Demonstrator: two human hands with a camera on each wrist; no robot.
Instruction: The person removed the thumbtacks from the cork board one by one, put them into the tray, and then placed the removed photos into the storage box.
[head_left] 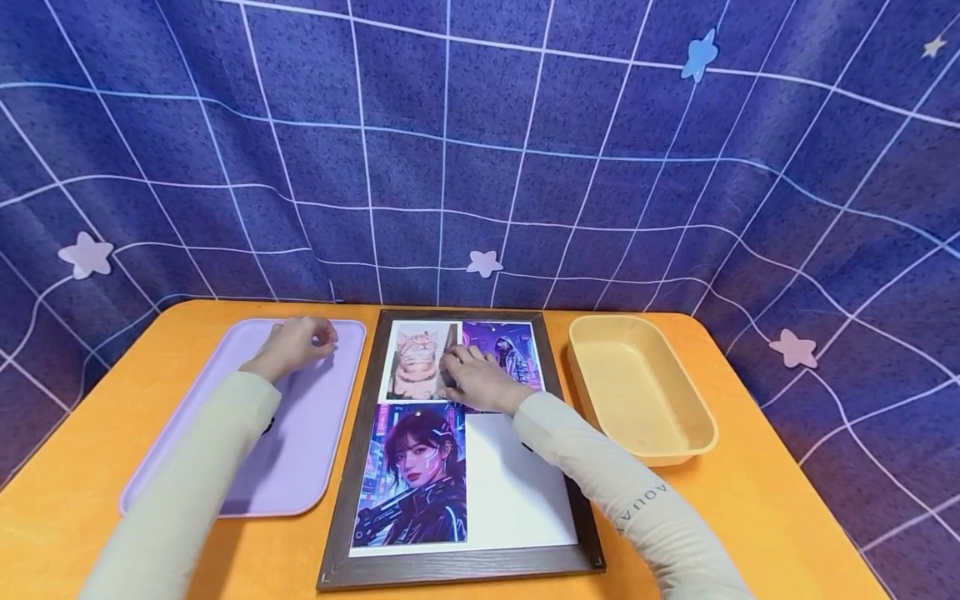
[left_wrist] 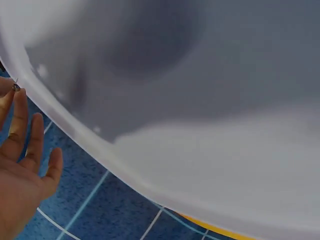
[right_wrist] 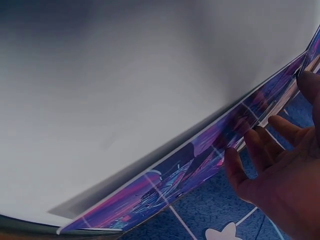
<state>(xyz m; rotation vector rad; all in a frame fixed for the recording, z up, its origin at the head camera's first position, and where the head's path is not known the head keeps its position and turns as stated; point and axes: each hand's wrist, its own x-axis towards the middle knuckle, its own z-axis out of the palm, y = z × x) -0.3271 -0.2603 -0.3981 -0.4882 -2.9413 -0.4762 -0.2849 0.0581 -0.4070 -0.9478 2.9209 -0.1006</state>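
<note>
My left hand (head_left: 296,346) is raised over the far part of a lilac tray (head_left: 300,467). Between thumb and forefinger it pinches a small metallic pin-like thing (left_wrist: 16,87), whose thin point sticks up in the left wrist view. The right hand (head_left: 483,382) lies over a dark-framed board (head_left: 345,508), fingers extended where a cat picture (head_left: 415,362) meets a purple picture of a hooded figure (head_left: 517,342). In the right wrist view its fingertips (right_wrist: 231,154) touch the pictures. A picture of a dark-haired figure (head_left: 420,500) fills the board's near left quarter.
White backing (head_left: 521,500) shows in the board's near right quarter. To the right stands a yellow bin (head_left: 637,392). Everything sits on an orange table (head_left: 757,508), with a blue grid-patterned cloth (head_left: 420,167) hanging behind and at the sides.
</note>
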